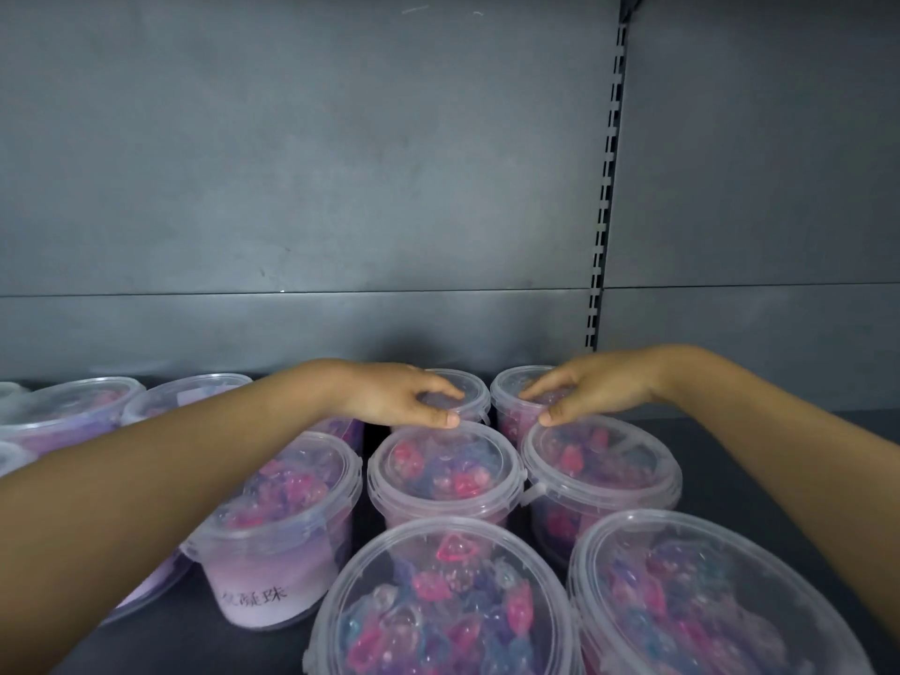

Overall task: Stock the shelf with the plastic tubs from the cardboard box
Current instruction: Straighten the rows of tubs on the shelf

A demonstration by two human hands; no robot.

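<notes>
Both arms reach out over the shelf (pixel 779 460). The left hand (pixel 394 394) clamps the back-left tub (pixel 470 389), fingers curved over the lid and thumb pinching the near rim. The right hand (pixel 594 389) grips the back-right tub (pixel 509 387) the same way. Those two stand upright, just beside each other, in the back row near the grey panel (pixel 341 187). More tubs (pixel 448 475) crowd in front and to the left, all lidded, with pink and blue pods inside.
</notes>
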